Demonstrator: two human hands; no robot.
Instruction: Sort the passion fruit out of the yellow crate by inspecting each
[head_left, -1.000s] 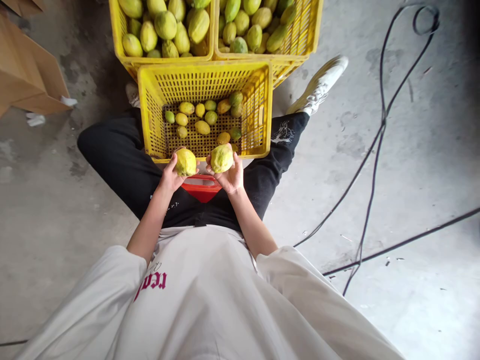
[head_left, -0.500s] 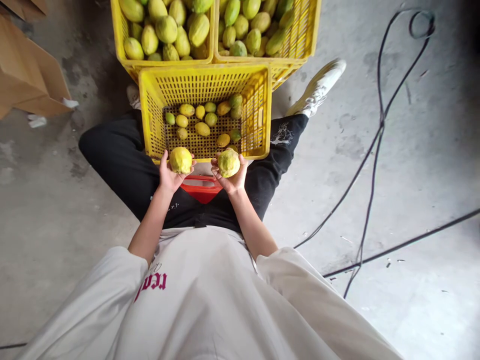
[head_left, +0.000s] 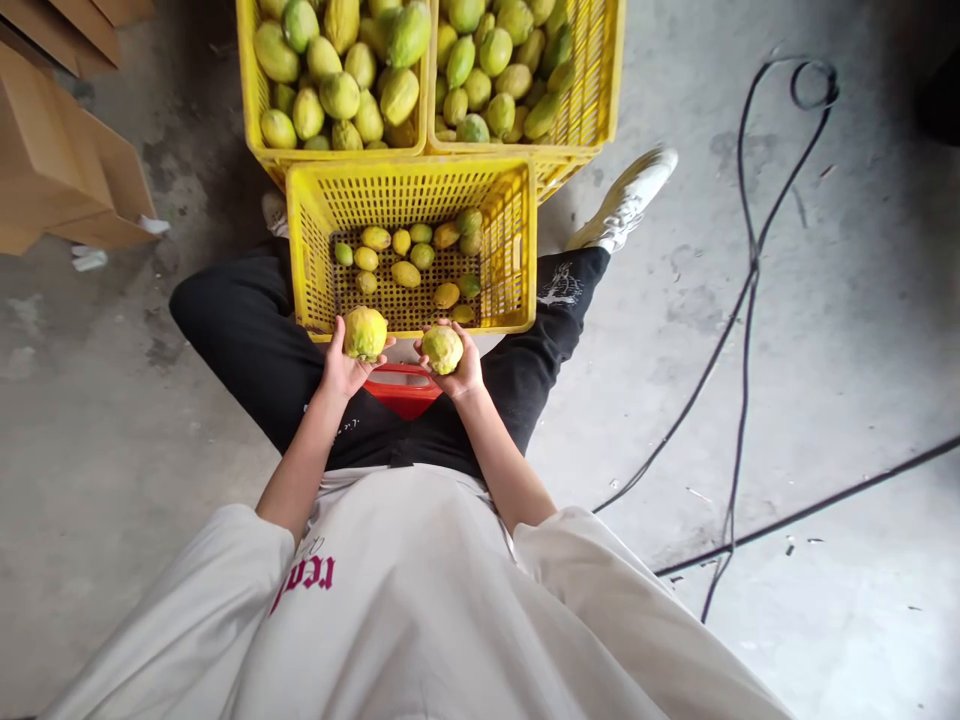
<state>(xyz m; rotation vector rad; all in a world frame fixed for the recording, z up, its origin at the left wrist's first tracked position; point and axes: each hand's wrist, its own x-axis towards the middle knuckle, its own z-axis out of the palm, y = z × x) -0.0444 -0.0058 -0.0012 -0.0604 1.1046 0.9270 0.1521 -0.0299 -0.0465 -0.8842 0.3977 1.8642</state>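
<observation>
My left hand [head_left: 346, 368] cups a lumpy yellow-green papaya [head_left: 365, 333] from below, thumb along its left side. Beside it, my right hand [head_left: 463, 368] holds a second, paler papaya [head_left: 442, 349], fingers curled around its underside. Both fruits are seen roughly end-on, close to the near rim of a yellow plastic crate [head_left: 411, 172]. Inside that crate, several smaller yellow and green papayas [head_left: 406, 274] lie spread over the perforated bottom. Below my hands, between my legs, part of a red plastic object with a handle-like opening [head_left: 409, 400] shows.
Two fuller yellow crates [head_left: 337, 153] [head_left: 611, 100] of papayas stand beyond the near one, raised on another crate. Cardboard boxes [head_left: 67, 160] are at the left. Black cable [head_left: 750, 290] loops over the concrete floor at right. My legs flank the near crate.
The right hand has shifted inward, closer to the left, and its papaya has turned. The left papaya is tilted differently. The camera view has moved slightly, so the crates appear lower.
</observation>
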